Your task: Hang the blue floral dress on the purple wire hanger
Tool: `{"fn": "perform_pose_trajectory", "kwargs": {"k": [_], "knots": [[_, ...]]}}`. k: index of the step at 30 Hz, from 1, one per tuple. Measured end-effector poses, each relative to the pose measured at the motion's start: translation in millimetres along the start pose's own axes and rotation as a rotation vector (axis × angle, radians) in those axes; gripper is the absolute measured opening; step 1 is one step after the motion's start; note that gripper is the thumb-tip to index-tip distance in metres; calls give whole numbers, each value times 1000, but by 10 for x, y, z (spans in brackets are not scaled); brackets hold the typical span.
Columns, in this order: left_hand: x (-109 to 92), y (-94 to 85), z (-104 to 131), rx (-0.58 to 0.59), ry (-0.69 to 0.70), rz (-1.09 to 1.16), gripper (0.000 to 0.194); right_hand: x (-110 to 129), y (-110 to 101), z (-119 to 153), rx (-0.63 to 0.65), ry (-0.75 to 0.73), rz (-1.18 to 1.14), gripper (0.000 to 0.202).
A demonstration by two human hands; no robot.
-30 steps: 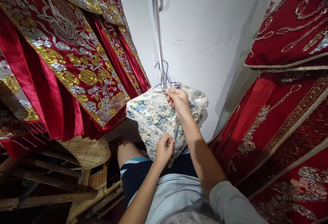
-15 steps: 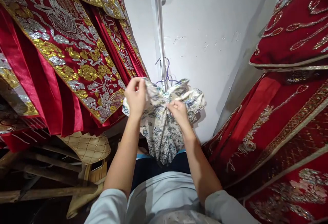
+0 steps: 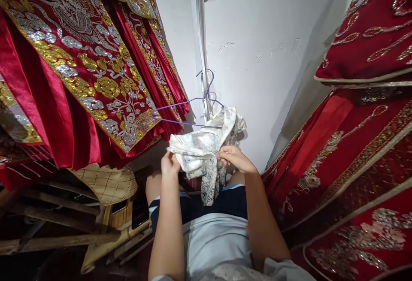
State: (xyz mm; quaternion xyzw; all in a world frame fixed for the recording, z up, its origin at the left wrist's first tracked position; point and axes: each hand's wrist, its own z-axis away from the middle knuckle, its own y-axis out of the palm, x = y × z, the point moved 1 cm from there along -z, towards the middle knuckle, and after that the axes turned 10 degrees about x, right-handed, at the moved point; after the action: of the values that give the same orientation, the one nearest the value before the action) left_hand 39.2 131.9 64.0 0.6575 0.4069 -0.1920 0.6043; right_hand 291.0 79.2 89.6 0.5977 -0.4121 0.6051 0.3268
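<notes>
A white garment with a blue-green floral print (image 3: 210, 143) hangs partly from a purple wire hanger (image 3: 183, 123). Only the hanger's right end is inside the cloth; its left end is bare. My left hand (image 3: 170, 164) pinches the garment's left edge, below the hanger. Near the middle of the garment, the fingers of my right hand (image 3: 231, 155) are closed on the gathered fabric. The lower part of the cloth dangles in a narrow bunch over my lap.
Red garments with gold and silver embroidery (image 3: 106, 86) hang at left, more beaded red garments (image 3: 347, 143) at right. A pale vertical strip (image 3: 198, 28) runs down the wall to the hanger. A wooden chair-like frame (image 3: 103, 229) stands lower left.
The garment's left side has come off the hanger, baring the hanger's left end. My left hand has moved down with the cloth edge; my right hand is slightly lower and further right.
</notes>
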Motion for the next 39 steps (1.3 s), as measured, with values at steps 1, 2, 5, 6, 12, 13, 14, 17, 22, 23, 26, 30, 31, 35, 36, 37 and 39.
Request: {"fn": "perform_pose_trajectory", "kwargs": {"k": [1,2,5,6,12,13,14,17,22,23,26,30,31,35,36,37,39], "knots": [[88,24,68,-12,-50,15,11,-56,-62,20,21,53,28,21],[150,62,133,-6,-92,20,11,-122,-126,39,38,115,63,22],[202,265,332,178,-166,9,15,-301,-284,65,-7,263,165,29],[188,361,408,281,-164,-32,17,-335,-304,55,-45,269,180,32],[84,890,811,742,97,-567,22,-262,56,-136,112,39,-265,67],[66,917,825,761,142,-633,23,-238,143,-158,168,13,-383,72],[48,918,820,761,177,-693,25,-220,217,-169,214,-8,-476,75],[24,787,751,743,120,-745,45,-183,324,-142,280,-52,-558,66],[124,393,781,997,-171,-838,74,43,152,31,512,-2,-317,43],[130,318,806,1084,-184,-937,71,130,92,67,589,27,-211,39],[56,108,825,1368,-221,-1249,58,422,-80,157,737,79,175,29],[-231,-159,646,1350,-144,-1751,41,758,-266,230,741,27,450,21],[-318,-224,584,1282,-131,-1857,36,811,-316,228,721,2,484,21],[-679,-409,402,1045,-73,-1955,23,815,-509,-10,384,-142,544,20],[-772,-420,383,997,-12,-1919,24,764,-531,-133,237,-199,529,23],[-863,-415,376,946,56,-1884,25,696,-533,-273,85,-256,501,27],[-1025,-367,387,850,161,-1867,28,525,-485,-562,-171,-339,432,36]]}}
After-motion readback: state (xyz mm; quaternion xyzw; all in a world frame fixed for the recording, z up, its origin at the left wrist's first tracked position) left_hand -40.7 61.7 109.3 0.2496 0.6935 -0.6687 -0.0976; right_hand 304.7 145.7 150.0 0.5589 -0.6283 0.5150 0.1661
